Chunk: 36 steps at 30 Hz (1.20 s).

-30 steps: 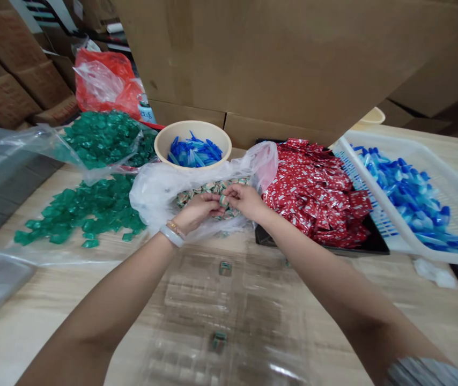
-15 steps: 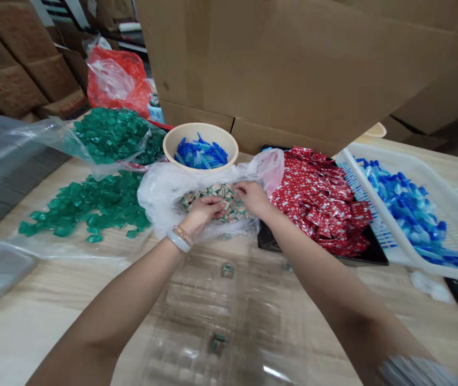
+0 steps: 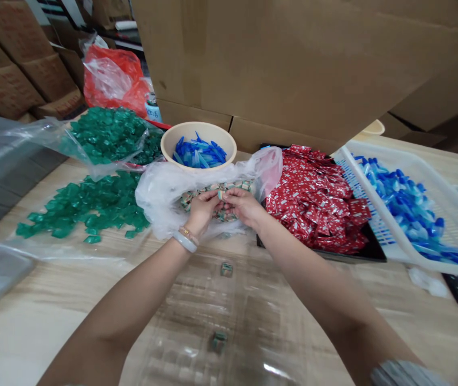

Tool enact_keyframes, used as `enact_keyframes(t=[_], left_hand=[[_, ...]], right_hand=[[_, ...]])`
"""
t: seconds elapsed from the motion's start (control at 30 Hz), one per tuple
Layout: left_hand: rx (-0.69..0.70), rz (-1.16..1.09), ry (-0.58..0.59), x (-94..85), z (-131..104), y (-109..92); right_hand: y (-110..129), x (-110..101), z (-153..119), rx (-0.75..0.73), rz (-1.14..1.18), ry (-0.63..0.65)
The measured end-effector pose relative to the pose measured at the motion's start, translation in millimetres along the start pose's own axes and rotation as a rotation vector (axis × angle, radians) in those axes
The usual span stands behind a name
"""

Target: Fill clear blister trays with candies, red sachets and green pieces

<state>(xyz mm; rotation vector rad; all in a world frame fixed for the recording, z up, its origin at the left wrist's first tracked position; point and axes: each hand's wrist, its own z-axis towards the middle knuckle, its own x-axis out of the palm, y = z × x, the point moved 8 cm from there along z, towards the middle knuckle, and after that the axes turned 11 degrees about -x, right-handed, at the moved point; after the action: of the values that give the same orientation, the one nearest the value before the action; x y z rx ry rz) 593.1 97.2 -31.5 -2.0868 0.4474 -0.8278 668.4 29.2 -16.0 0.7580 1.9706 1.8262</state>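
Observation:
Both hands meet above an open white plastic bag full of small striped pieces in green, tan and pink. Between the fingertips is one small striped piece. My left hand pinches it from the left, and my right hand closes on it from the right. Nearer to me lie clear plastic trays. A single striped piece sits in one compartment, and another striped piece rests in a closer one.
Left are loose green translucent pieces on plastic film. Behind the bag stands a cream bowl of blue sticks. Red printed packets fill a black tray, beside a white basket with blue pieces. A large cardboard box blocks the back.
My right hand has left the pile and come to my left hand. Their fingertips now meet around a small striped piece, and the left hand has turned slightly.

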Motion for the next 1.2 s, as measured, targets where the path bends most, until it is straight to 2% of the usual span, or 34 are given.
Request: enact_keyframes(t=[0.1,0.17,0.23,0.33,0.47,0.53,0.6,0.67,0.73,0.83,0.9,0.97,1.07,1.2], left_hand=[[0.045,0.000,0.031,2.5,-1.2,2.9],[0.163,0.106,0.047,1.9,-3.8,-2.7],[0.341,0.277,0.020,-0.7,-9.8,-13.4],[0.577,0.485,-0.048,-3.9,-22.8,-27.8],[0.742,0.616,-0.098,-2.9,-38.4,-38.3],[0.800,0.685,-0.114,-0.6,-43.8,-41.5],[0.830,0.743,-0.122,0.4,-45.6,-43.0],[0.809,0.744,-0.145,-2.9,-42.1,-43.9],[0.711,0.659,-0.169,-9.7,-33.3,-43.7],[0.465,0.421,-0.132,-12.6,-16.4,-36.4],[0.291,0.257,-0.065,-5.2,-8.5,-27.3],[0.146,0.128,0.010,5.9,-5.7,-17.7],[0.002,0.052,0.119,19.7,-8.4,-6.4],[-0.076,0.079,0.166,22.7,-16.0,-1.1]], right_hand=[[-7.8,0.2,-4.1,-0.018,0.049,-0.104],[-6.0,-1.6,-3.6,-0.093,0.016,-0.121],[-2.0,-3.6,-1.2,-0.161,-0.089,-0.087],[10.1,-9.5,5.6,-0.279,-0.427,-0.065],[29.9,-2.6,14.5,-0.463,-1.016,-0.089],[29.4,3.9,18.5,-0.460,-1.182,-0.066],[28.1,6.4,19.7,-0.453,-1.231,-0.047],[30.7,2.5,17.2,-0.471,-1.197,-0.072],[35.2,-7.5,11.8,-0.482,-1.063,-0.130],[27.2,-19.3,4.4,-0.360,-0.582,-0.102],[16.5,-15.3,-1.3,-0.243,-0.214,-0.023],[10.6,-10.7,-7.4,-0.176,-0.007,0.006],[6.4,-13.0,-13.0,-0.137,-0.002,-0.036],[5.8,-20.8,-16.9,-0.132,-0.193,-0.039]])
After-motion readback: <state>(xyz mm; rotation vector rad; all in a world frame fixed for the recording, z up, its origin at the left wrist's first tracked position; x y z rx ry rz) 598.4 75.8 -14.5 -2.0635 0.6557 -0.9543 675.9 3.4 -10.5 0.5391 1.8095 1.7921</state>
